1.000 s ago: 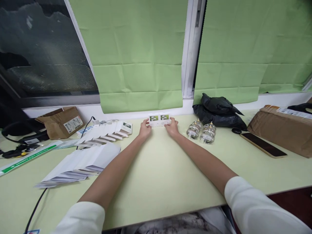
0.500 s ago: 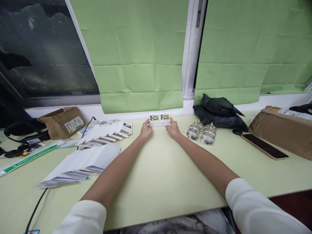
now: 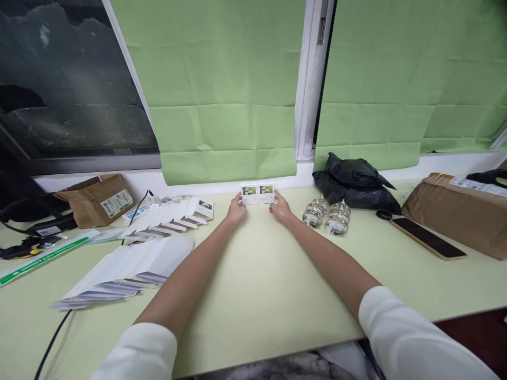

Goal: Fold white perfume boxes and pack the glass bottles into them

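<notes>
Two small white boxes [image 3: 257, 193] with green flower pictures stand side by side at the back of the pale green table [image 3: 253, 285], against the white sill. My left hand [image 3: 236, 210] presses its fingers on the left box's side. My right hand [image 3: 281, 208] presses on the right box's side. Both arms stretch far forward, and the fingers curl against the pair from either side.
Rows of flattened white boxes [image 3: 130, 264] fan out at the left. Two glass jars [image 3: 327, 215] lie right of my hands, a black bag [image 3: 354, 182] behind them. A phone [image 3: 425, 237] and brown parcel [image 3: 459, 211] sit at right, a cardboard box [image 3: 99, 199] and cable at left.
Both hands and the two boxes stay nearly in place at the back of the table; the view shifts slightly.
</notes>
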`<state>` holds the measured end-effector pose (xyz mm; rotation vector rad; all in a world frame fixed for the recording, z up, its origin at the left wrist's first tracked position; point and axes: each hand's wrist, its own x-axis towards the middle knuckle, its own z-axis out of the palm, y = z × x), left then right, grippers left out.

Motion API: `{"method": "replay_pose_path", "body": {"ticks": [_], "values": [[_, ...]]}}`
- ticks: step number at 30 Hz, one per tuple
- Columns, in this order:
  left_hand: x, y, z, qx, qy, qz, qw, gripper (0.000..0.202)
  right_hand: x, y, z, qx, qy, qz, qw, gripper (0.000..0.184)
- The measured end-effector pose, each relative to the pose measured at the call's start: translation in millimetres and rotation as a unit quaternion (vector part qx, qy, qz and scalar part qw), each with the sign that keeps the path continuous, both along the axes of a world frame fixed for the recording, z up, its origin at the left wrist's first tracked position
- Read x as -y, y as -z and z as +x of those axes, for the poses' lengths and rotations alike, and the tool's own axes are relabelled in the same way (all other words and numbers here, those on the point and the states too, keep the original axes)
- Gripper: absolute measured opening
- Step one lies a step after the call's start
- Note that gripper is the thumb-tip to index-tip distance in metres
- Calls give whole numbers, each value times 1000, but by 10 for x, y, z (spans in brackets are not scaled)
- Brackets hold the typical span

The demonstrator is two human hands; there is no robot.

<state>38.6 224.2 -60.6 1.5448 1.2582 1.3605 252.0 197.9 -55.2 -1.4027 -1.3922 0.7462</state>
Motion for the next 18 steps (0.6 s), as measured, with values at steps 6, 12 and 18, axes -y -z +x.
{"method": "replay_pose_path", "body": {"ticks": [6,12,18], "values": [[-28,48,-12,9,2,6,1000,79,14,3,8,8,-9,-5,1000,89],[-81,77,-10,15,4,8,1000,78,19,-3,1,31,1,-4,1000,85],[-89,82,4,15,1,10,1000,76,44,-43,-14,62,22,-2,998,82]]}}
